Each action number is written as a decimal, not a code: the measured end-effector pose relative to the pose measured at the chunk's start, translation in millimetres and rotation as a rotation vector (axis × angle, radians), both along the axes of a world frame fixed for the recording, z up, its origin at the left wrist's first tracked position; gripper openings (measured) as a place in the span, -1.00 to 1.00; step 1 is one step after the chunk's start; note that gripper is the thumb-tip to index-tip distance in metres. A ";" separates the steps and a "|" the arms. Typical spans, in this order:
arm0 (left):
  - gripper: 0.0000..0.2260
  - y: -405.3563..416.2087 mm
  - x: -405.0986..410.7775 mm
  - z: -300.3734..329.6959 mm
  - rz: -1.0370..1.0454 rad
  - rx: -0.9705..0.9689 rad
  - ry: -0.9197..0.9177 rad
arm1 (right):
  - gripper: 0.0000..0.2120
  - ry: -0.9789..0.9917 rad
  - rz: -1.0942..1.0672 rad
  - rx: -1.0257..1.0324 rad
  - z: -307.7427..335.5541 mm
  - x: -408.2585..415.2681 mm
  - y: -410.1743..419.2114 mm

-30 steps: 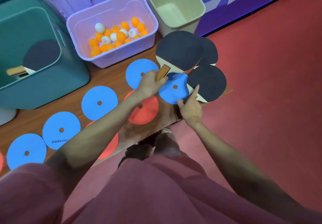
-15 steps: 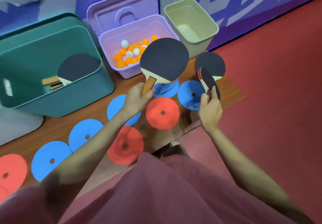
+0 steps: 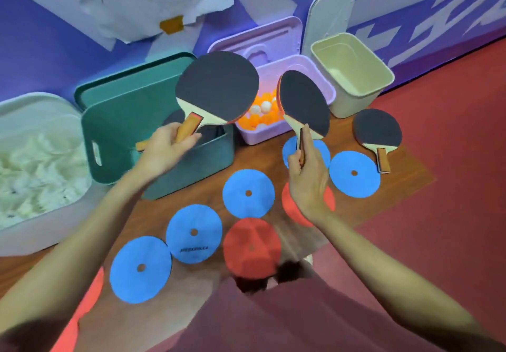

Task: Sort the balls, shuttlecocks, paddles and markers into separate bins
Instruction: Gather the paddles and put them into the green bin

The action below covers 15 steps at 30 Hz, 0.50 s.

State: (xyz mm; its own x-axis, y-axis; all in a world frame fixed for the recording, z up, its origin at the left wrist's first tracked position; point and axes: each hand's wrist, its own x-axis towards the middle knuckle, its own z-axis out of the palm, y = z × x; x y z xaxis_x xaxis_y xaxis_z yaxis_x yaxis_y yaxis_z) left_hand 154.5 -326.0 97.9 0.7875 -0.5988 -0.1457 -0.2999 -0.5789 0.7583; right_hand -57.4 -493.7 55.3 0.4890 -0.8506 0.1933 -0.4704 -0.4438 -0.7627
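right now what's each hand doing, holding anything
Left hand: grips the handle of a paddle above the green bin.
Right hand: grips the handle of a second paddle, held edge-up.

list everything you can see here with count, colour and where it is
paddles: three out of the bins, black faces; one in each hand, one lying at the board's right end; at least one more in the green bin
green bin: one, teal, back left of centre
purple bin: one, lilac, back centre
balls: many, orange and white, in the purple bin
beige bin: one, back right
white bin: one, far left
shuttlecocks: many, white, in the white bin
disc markers: five blue and at least two red, on the wooden board
left hand: grips a paddle over the green bin
right hand: grips a paddle's handle
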 end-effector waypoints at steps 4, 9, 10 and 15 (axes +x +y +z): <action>-0.75 43.4 64.8 4.7 -0.035 0.098 0.084 | -0.38 -0.006 0.047 0.059 5.8 36.8 28.6; -0.75 67.0 115.6 -14.3 -0.130 0.318 0.033 | -0.40 0.017 0.132 0.009 15.8 68.2 55.8; -0.73 67.9 122.4 -18.5 -0.169 0.369 0.026 | -0.39 0.025 0.155 0.021 17.1 72.9 58.7; -0.72 63.4 147.9 -40.3 -0.340 0.528 -0.005 | -0.41 0.085 0.240 -0.025 27.9 96.2 69.8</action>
State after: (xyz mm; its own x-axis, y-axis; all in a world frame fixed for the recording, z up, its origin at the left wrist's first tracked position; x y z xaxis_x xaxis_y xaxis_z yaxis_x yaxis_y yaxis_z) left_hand 302.4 -262.7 57.6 0.5670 -0.6642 -0.4872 -0.5361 -0.7466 0.3939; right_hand 38.9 -423.9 83.2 0.6917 -0.7037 0.1624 -0.4117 -0.5689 -0.7119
